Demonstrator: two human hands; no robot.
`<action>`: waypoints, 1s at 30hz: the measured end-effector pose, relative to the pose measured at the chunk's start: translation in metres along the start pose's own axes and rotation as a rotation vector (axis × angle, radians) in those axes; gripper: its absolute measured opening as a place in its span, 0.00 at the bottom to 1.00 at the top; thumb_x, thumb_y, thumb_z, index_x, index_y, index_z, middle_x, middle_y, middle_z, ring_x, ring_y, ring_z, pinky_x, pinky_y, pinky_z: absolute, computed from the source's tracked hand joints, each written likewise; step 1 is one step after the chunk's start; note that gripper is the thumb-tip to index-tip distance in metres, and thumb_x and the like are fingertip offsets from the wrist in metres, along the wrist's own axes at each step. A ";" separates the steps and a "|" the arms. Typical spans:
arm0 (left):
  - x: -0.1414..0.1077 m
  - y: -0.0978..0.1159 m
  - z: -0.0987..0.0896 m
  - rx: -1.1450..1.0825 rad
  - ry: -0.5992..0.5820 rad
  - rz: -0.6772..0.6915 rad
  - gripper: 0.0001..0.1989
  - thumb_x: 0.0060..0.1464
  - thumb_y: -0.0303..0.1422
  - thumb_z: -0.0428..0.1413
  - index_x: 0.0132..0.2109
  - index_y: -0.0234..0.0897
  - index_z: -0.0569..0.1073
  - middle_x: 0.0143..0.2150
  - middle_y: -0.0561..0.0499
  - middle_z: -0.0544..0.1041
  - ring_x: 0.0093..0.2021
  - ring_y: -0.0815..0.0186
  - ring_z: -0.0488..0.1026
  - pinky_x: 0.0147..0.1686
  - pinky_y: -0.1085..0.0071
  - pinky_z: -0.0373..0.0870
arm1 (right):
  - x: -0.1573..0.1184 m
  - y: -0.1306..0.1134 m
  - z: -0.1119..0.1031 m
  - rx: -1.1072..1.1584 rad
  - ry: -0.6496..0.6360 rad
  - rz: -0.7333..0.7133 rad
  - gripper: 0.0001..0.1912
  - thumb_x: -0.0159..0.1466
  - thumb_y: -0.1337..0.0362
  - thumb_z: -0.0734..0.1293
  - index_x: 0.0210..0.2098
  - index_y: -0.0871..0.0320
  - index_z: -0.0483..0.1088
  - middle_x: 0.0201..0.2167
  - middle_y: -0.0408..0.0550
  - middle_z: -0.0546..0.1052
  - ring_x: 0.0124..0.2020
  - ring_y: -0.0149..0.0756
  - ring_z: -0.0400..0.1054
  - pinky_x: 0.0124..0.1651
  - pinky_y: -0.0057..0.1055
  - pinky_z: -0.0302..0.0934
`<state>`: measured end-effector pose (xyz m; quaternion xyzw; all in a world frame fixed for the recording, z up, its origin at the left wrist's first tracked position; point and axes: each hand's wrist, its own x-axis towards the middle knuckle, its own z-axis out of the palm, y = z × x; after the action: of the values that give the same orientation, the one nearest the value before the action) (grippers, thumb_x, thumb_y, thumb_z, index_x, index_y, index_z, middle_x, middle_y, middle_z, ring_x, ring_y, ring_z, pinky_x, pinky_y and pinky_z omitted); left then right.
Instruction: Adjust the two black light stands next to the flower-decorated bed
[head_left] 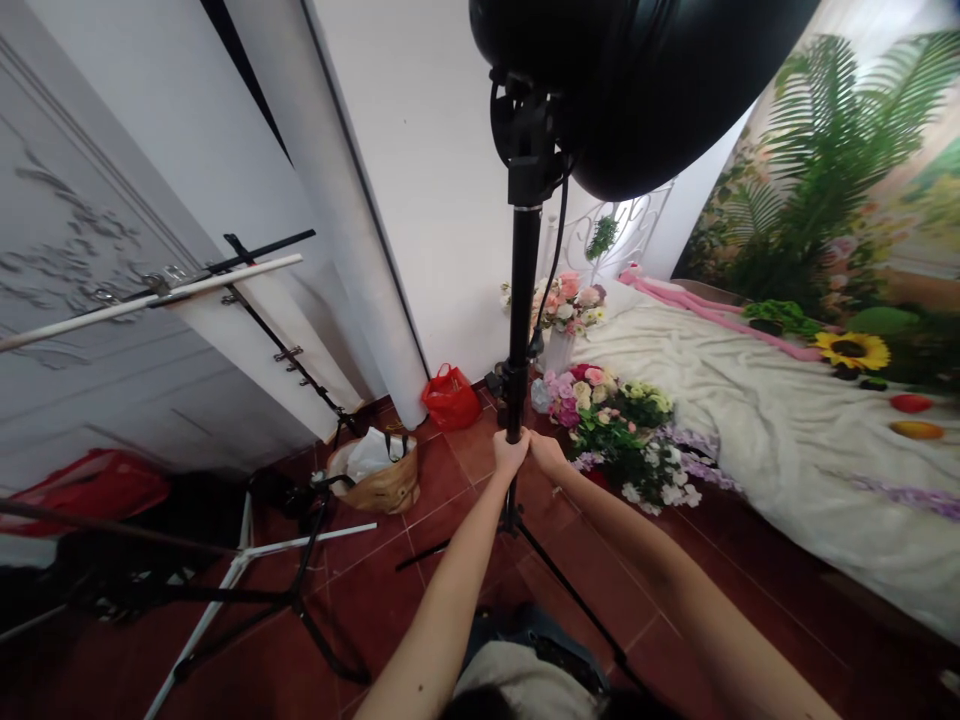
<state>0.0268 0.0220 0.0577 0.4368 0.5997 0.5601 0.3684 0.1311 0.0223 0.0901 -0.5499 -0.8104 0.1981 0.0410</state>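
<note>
A black light stand [523, 300] rises upright in front of me, with a large black studio light [637, 90] mounted on its top. My left hand [511, 454] is wrapped round the lower pole, below a clamp knob. Against the pole's right side, at the same height, my right hand [546, 456] is closed and touches the left one; its fingertips are partly hidden. A black cable [556, 250] hangs down along the pole. The stand's legs [574, 595] spread over the tiled floor near my body.
Left of the stand are a red bag [451, 398], a woven basket [381, 478] and backdrop stands with metal clips [247, 260]. Artificial flowers [600, 405] lie to the right, beside a bed with a cream blanket [780, 420]. A printed leafy backdrop [832, 150] hangs behind it.
</note>
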 end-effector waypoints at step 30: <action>0.001 -0.004 0.001 0.134 0.051 -0.004 0.11 0.40 0.37 0.57 0.20 0.32 0.70 0.18 0.50 0.69 0.20 0.70 0.66 0.19 0.77 0.58 | -0.009 0.007 -0.010 -0.027 0.188 -0.050 0.14 0.59 0.67 0.61 0.44 0.58 0.70 0.40 0.53 0.76 0.41 0.40 0.70 0.42 0.30 0.61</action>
<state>0.0269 0.0237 0.0534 0.4449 0.6461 0.5289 0.3240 0.1433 0.0190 0.0981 -0.5460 -0.8191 0.1335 0.1146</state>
